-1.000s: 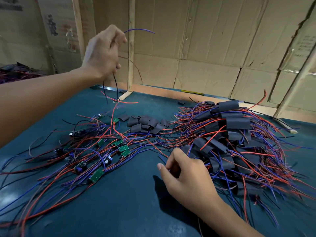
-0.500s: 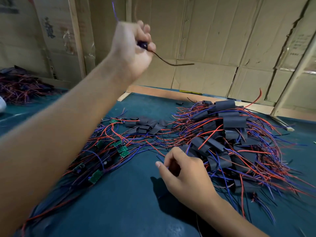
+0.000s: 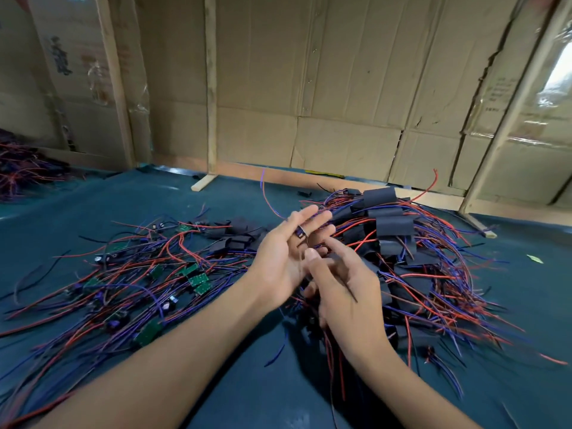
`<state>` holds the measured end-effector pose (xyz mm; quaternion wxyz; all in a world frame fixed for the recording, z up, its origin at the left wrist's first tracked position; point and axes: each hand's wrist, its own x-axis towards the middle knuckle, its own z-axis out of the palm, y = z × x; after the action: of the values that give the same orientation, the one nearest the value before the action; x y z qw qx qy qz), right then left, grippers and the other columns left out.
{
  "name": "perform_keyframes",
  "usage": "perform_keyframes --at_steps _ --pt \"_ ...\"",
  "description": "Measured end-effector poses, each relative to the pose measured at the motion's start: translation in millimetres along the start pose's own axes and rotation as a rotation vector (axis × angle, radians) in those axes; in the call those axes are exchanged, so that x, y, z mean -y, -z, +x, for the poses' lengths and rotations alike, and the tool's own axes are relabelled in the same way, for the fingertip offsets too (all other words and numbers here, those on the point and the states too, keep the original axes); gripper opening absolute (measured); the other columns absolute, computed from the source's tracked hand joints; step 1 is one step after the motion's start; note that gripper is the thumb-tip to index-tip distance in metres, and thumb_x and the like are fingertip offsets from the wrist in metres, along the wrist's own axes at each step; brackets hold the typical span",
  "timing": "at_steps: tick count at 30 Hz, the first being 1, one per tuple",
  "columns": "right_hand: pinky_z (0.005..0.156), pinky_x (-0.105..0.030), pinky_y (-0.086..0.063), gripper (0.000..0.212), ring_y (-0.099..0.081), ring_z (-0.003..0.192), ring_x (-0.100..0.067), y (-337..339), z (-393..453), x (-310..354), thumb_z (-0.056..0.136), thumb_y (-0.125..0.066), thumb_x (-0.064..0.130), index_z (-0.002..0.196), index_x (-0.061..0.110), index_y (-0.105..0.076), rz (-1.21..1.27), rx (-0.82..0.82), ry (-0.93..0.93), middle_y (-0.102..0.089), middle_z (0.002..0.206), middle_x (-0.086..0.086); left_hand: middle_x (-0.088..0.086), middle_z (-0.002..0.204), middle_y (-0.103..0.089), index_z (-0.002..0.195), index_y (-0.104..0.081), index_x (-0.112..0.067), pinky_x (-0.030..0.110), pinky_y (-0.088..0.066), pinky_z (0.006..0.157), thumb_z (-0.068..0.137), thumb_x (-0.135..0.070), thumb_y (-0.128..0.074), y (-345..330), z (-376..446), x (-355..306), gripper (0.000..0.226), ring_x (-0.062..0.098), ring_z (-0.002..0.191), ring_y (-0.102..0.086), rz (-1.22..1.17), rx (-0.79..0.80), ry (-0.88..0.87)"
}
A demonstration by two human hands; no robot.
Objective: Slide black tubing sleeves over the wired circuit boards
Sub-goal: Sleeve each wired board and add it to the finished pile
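Fingers of the left hand (image 3: 286,258) lie nearly straight, a small wired board (image 3: 301,233) resting among them. Right hand (image 3: 346,283), curled, seems to pinch its wires; motion blur hides the contact. Black sleeves (image 3: 394,226) lie just beyond the fingertips.

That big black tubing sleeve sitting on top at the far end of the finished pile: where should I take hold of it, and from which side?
Pinch the large black tubing sleeve across its flattened faces near one open end, coming from above. It lies uppermost on the tangle of red and blue wires, so only its top is free; approaching low from the side would likely snag wires.
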<state>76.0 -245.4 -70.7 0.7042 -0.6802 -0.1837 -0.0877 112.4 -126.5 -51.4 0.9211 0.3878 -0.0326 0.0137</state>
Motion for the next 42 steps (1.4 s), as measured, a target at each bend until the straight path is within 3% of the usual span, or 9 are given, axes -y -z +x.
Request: perform_keyframes --at_steps 2,5,7,12,18,22,25,31,42 --pt "0.051 -0.030 -0.047 0.017 -0.063 0.059 -0.022 5 3 2 0.098 -0.066 0.018 0.113 0.025 -0.070 0.037 -0.035 0.021 -0.072 0.080 -0.008 0.000 0.120 -0.071 0.127 -0.064 -0.018 0.043 -0.045 0.102 0.105 -0.039 -0.039 -6 -3 1 0.040 0.019 0.114 -0.065 0.095 0.029 -0.023" --pt "0.045 -0.031 -0.047 0.012 -0.056 0.047 -0.022 10 8 6 0.094 -0.068 0.007 0.101 0.015 -0.073 0.126 -0.097 0.004 -0.072 0.076 -0.015 -0.002 0.098 -0.065 0.130 -0.065 -0.020 0.028 -0.042 0.065 0.102 -0.038 -0.044 -17 -8 -1 0.039 0.015 0.085 -0.056 0.196 0.033 -0.053" --pt "0.046 -0.030 -0.049 0.010 -0.060 0.052 -0.021 14 11 11 0.092 -0.069 0.002 0.098 0.010 -0.073 0.224 -0.145 0.001 -0.073 0.075 -0.014 -0.002 0.081 -0.062 0.131 -0.063 -0.014 0.026 -0.044 0.057 0.097 -0.029 -0.051 -19 -10 -1 0.040 0.016 0.073 -0.049 0.166 0.048 -0.094" --pt "0.050 -0.025 -0.049 0.013 -0.068 0.074 -0.021 22 19 18 0.093 -0.068 0.004 0.105 0.000 -0.070 0.491 -0.209 -0.010 -0.071 0.085 -0.011 0.004 0.097 -0.073 0.125 -0.064 -0.008 0.028 -0.057 0.080 0.091 -0.007 -0.059 -18 -11 -3 0.034 0.015 0.082 -0.068 0.052 0.123 -0.172" --pt "0.052 -0.027 -0.051 0.018 -0.066 0.074 -0.024 21 19 19 0.091 -0.068 0.005 0.107 -0.002 -0.072 0.520 -0.123 -0.051 -0.075 0.094 -0.019 0.004 0.114 -0.072 0.126 -0.064 -0.014 0.032 -0.049 0.050 0.086 -0.009 -0.065 -16 -11 -1 0.040 0.019 0.064 -0.058 0.086 0.174 -0.152" --pt "0.051 -0.027 -0.050 0.026 -0.066 0.071 -0.024 20 19 20 0.082 -0.073 0.006 0.106 -0.005 -0.071 0.504 -0.121 -0.041 -0.074 0.088 -0.017 0.003 0.114 -0.073 0.126 -0.064 -0.014 0.027 -0.051 0.057 0.087 -0.010 -0.064 -13 -12 -3 0.039 0.015 0.070 -0.064 0.129 0.185 -0.171" --pt "0.049 -0.027 -0.050 0.009 -0.066 0.068 -0.025 21 19 21 0.088 -0.069 0.002 0.096 0.000 -0.074 0.512 -0.138 -0.049 -0.072 0.085 -0.017 0.004 0.118 -0.072 0.124 -0.065 -0.016 0.028 -0.053 0.067 0.090 -0.015 -0.061 -11 -11 -6 0.035 0.016 0.083 -0.069 0.163 0.204 -0.176" --pt "0.045 -0.030 -0.048 0.031 -0.064 0.058 -0.026 25 21 31 0.095 -0.066 0.016 0.064 0.014 -0.067 0.553 -0.152 -0.087 -0.067 0.071 -0.016 0.001 0.082 -0.070 0.109 -0.076 -0.015 0.021 -0.049 0.069 0.084 -0.014 -0.064 -6 -7 -12 0.028 0.011 0.076 -0.065 0.130 0.152 -0.207" --pt "0.048 -0.029 -0.054 0.019 -0.073 0.067 -0.027 29 23 33 0.096 -0.065 0.017 0.084 0.004 -0.057 0.649 -0.168 -0.147 -0.067 0.076 -0.016 0.005 0.082 -0.071 0.096 -0.072 -0.006 0.021 -0.058 0.076 0.080 0.000 -0.065 -2 -6 -22 0.018 0.014 0.083 -0.071 -0.150 0.105 -0.139"
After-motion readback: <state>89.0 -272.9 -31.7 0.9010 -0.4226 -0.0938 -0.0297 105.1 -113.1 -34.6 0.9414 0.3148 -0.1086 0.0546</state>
